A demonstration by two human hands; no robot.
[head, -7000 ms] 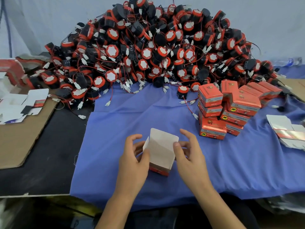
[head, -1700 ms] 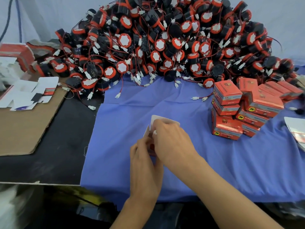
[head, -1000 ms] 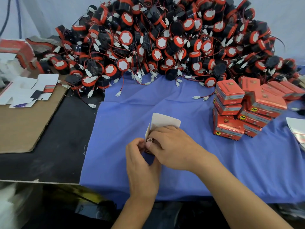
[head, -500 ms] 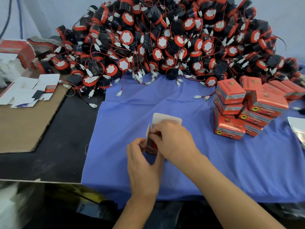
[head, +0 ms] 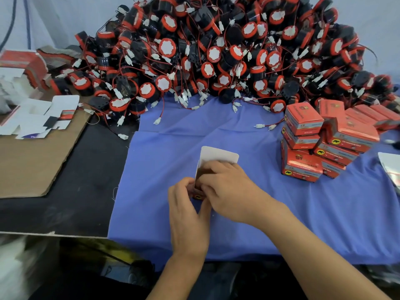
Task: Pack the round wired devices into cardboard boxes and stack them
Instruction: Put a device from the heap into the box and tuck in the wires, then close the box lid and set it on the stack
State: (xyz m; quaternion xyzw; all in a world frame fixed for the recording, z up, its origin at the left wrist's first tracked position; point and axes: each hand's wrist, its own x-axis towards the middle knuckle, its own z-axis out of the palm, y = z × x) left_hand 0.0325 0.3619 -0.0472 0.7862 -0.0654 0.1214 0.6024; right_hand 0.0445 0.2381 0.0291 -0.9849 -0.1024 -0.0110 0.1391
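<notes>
The cardboard box (head: 218,156) is gripped by left hand (head: 187,210) and right hand (head: 229,192); its flap could be creased by hasty tucking.

A black counter (head: 82,191) carries a blue cloth (head: 270,213) spread over its middle and right part. Left of the cloth, with a bare strip between, lies a brown cardboard sheet (head: 32,167) bearing flat white box blanks (head: 36,120). Across the cloth's far edge a heap of round wired devices (head: 216,50) spills onto cloth and counter. On the cloth's right part stand stacked red boxes (head: 303,163).
</notes>
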